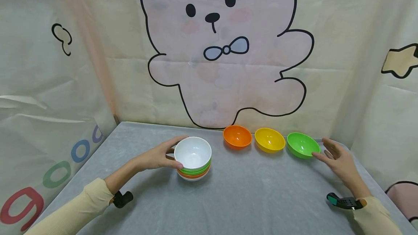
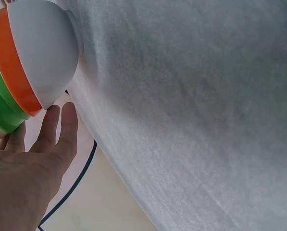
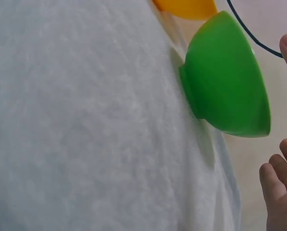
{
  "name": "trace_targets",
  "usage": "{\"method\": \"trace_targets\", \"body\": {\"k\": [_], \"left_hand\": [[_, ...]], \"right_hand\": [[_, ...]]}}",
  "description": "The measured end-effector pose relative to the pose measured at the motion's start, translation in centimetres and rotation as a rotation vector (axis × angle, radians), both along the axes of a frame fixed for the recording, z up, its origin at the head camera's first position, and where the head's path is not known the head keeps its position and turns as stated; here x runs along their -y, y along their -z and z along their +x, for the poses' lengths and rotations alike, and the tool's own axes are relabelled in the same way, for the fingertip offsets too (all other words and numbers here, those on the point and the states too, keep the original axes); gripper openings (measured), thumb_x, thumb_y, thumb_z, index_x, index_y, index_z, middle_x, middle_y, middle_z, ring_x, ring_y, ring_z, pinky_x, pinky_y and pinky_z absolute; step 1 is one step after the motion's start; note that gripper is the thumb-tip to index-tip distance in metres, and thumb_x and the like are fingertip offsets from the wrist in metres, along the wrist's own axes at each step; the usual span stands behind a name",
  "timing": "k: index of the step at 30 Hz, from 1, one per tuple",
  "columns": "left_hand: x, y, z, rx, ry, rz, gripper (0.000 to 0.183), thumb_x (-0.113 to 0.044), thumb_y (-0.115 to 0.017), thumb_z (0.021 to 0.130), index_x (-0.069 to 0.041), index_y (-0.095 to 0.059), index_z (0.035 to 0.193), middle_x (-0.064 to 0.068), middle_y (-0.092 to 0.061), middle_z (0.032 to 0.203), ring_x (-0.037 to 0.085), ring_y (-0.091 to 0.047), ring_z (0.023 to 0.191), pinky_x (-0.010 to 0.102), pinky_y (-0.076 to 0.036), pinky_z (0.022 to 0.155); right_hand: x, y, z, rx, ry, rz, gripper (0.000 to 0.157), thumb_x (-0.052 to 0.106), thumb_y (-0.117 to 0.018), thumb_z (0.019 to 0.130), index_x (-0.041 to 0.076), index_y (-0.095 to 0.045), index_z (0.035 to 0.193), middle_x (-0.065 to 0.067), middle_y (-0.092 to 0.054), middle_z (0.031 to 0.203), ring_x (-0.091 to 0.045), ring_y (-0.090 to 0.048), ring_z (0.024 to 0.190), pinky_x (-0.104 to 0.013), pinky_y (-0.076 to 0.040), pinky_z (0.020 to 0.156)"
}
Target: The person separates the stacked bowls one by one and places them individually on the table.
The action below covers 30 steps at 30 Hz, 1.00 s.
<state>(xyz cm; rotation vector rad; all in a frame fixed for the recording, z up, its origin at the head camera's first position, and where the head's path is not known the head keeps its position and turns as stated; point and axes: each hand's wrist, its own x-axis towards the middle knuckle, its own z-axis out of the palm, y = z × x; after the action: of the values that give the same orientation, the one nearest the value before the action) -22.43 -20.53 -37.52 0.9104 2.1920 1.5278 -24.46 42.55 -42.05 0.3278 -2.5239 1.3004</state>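
Note:
A stack of nested bowls (image 1: 193, 153) stands on the table left of centre, with white on top, green and orange rims below and white at the bottom. My left hand (image 1: 160, 154) holds its left side, thumb at the front near the top rim and fingers reaching round behind. The left wrist view shows fingertips (image 2: 68, 108) against the lower bowls. Over on the right, a green bowl (image 1: 302, 145) sits upright near the back edge. My right hand (image 1: 339, 159) hovers just right of it, fingers spread and holding nothing; in the right wrist view a gap separates them from the bowl (image 3: 227, 79).
A yellow bowl (image 1: 269, 140) and an orange bowl (image 1: 237, 137) form a row with the green one along the back edge. Grey cloth covers the table (image 1: 241, 195). Behind it hangs a printed curtain (image 1: 222, 90) with a cartoon animal.

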Motion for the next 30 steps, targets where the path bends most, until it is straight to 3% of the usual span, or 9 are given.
{"method": "trace_targets", "body": {"k": [5,12,15,23,30], "left_hand": [[0.0,0.0,0.0,0.0,0.002,-0.001,0.09,-0.011,-0.082,0.088,-0.014,-0.028,0.16,0.008,-0.04,0.151,0.035,-0.046,0.134,0.045,-0.05,0.1],[0.0,0.0,0.0,0.0,-0.002,-0.005,0.09,-0.011,-0.082,0.088,-0.015,-0.028,0.16,0.007,-0.04,0.151,0.036,-0.046,0.133,0.046,-0.049,0.1],[0.0,-0.1,0.0,0.006,-0.005,-0.01,0.09,-0.011,-0.082,0.088,-0.015,-0.027,0.16,0.007,-0.039,0.151,0.036,-0.046,0.134,0.046,-0.049,0.1],[0.0,0.0,-0.1,0.007,-0.005,-0.015,0.09,-0.012,-0.082,0.088,-0.015,-0.028,0.16,0.008,-0.04,0.151,0.036,-0.046,0.134,0.045,-0.049,0.1],[0.0,-0.1,0.0,0.005,-0.006,-0.018,0.091,-0.013,-0.082,0.088,-0.016,-0.027,0.16,0.007,-0.039,0.151,0.036,-0.046,0.134,0.048,-0.048,0.101]], "right_hand": [[-0.2,-0.5,0.7,-0.021,0.048,0.025,0.074,0.015,-0.073,0.097,-0.003,-0.032,0.156,-0.024,-0.035,0.156,0.004,-0.04,0.13,-0.007,-0.04,0.093],[0.6,-1.2,1.1,-0.076,0.055,-0.041,0.063,0.009,-0.075,0.094,0.004,-0.047,0.15,0.009,-0.052,0.137,0.011,-0.05,0.114,-0.007,-0.044,0.087],[1.1,-1.3,1.2,-0.098,0.038,-0.069,0.059,0.004,-0.075,0.093,0.001,-0.05,0.147,0.015,-0.055,0.131,0.01,-0.054,0.111,-0.008,-0.045,0.086],[2.9,-1.7,1.2,-0.165,-0.019,-0.079,0.053,-0.008,-0.073,0.09,-0.009,-0.052,0.138,0.006,-0.06,0.13,0.002,-0.06,0.113,-0.013,-0.049,0.085],[5.0,-2.3,1.0,-0.159,-0.084,-0.104,0.049,-0.007,-0.072,0.091,-0.009,-0.053,0.136,-0.005,-0.061,0.13,-0.004,-0.063,0.112,-0.016,-0.05,0.087]]}}
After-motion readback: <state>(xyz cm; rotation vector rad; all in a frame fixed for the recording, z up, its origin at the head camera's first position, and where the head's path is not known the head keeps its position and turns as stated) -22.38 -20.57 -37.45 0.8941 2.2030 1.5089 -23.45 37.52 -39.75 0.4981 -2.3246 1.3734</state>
